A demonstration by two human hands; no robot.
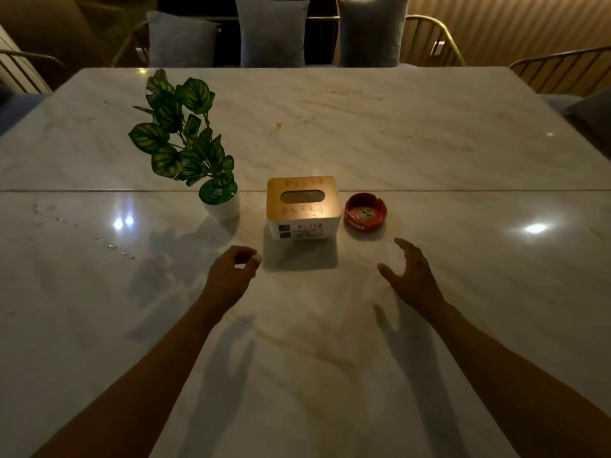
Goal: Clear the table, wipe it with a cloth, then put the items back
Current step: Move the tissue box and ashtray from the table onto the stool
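Marble table (413,133), pale with tan veining, fills nearly the whole view; a seam crosses it side to side just behind the middle, and lamp glare shows at 9 and 3 o'clock. Beyond the far edge, at 12 o'clock: three grey cushions (271,29) propped upright on a dark seat, metal-framed chairs (562,69) at 1 to 2 o'clock. Taking the tissue box as the dial's centre: potted plant (185,137), green variegated leaves leaning toward 11 o'clock, white pot at 9 o'clock just beside the box, not touching. Tissue box (303,206) itself is white-sided with a wooden lid and oval slot, printed label on the near face, standing upright on the seam line. Red ashtray (365,211) at 3 o'clock, near the box, a small gap between them. No cloth in sight. Both forearms bare, reaching in from 7 and 5 o'clock. Left hand (231,272) at 7 o'clock of the box, fingers curled loosely inward, holding nothing, just short of the box's near corner. Right hand (411,276) at 5 o'clock, fingers spread and slightly cupped, thumb out, empty, below the ashtray and apart from it. Small droplets (112,246) scattered at 8 o'clock, well apart from everything.
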